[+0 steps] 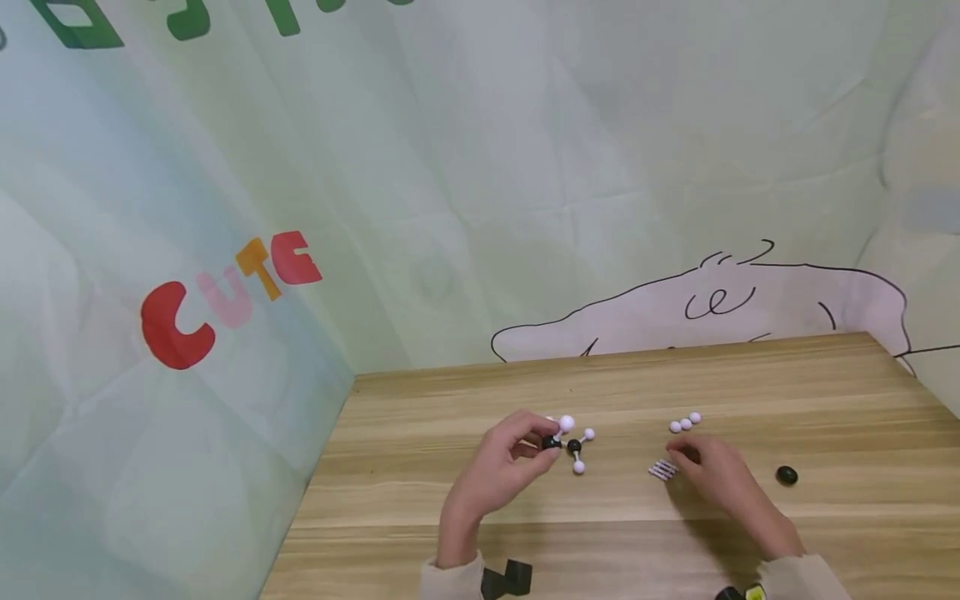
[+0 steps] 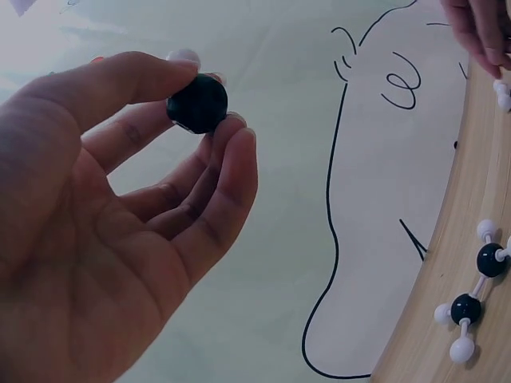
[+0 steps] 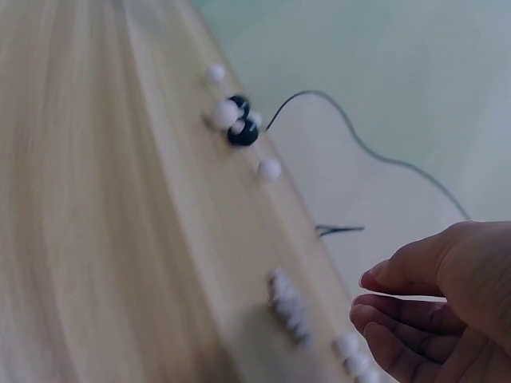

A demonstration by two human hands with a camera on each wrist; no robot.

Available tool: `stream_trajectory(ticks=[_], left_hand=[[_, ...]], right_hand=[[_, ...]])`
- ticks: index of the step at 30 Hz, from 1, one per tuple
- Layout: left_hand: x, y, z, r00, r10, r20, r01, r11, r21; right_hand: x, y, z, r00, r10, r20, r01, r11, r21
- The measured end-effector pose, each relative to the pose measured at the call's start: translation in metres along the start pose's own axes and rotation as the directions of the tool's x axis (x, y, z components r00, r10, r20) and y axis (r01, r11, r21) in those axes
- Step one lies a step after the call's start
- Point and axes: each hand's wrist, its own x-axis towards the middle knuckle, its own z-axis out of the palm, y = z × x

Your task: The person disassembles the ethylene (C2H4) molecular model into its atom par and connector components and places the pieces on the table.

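My left hand [image 1: 498,462] pinches a black ball [image 2: 197,104] between thumb and fingers. A white ball [image 2: 184,57] shows just behind the thumb tip. Close by is a ball-and-stick molecular model [image 1: 574,447], with two black balls and several white ones on short white sticks; the left hand overlaps part of it in the head view. My right hand [image 1: 708,471] hovers by a small row of short white sticks [image 1: 663,470]. Its thumb and forefinger tips are near each other, with a small gap and nothing between them in the right wrist view.
Three white balls [image 1: 686,422] lie in a line beyond the right hand. A loose black ball [image 1: 787,475] sits on the wooden table [image 1: 405,467], right of that hand. A printed cloth backdrop [image 1: 450,208] hangs behind and left of the table.
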Motion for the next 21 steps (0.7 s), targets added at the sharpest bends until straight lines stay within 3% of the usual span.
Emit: stream_trajectory(ticks=[5,9,16,18,21], left_hand=[[0.001,0.002,0.005,1.0,0.018,0.013,-0.018,1.0,0.003],[0.004,0.005,0.01,1.0,0.005,0.026,-0.005,1.0,-0.013],[0.005,0.011,0.015,0.999,0.004,0.053,-0.004,1.0,-0.001],[0.005,0.011,0.016,0.998,0.001,0.066,-0.002,1.0,0.01],[0.005,0.011,0.017,0.997,-0.006,0.081,0.004,1.0,0.022]], right_hand=[[-0.002,-0.034,-0.014,0.999,-0.041,-0.027,0.043,0.997,0.069],[-0.009,-0.069,-0.024,0.989,-0.122,-0.089,0.135,0.978,0.156],[-0.017,-0.107,-0.026,0.928,-0.345,-0.14,0.371,0.887,0.276],[-0.018,-0.112,-0.025,0.915,-0.376,-0.144,0.403,0.865,0.3],[-0.018,-0.115,-0.024,0.912,-0.383,-0.145,0.409,0.858,0.31]])
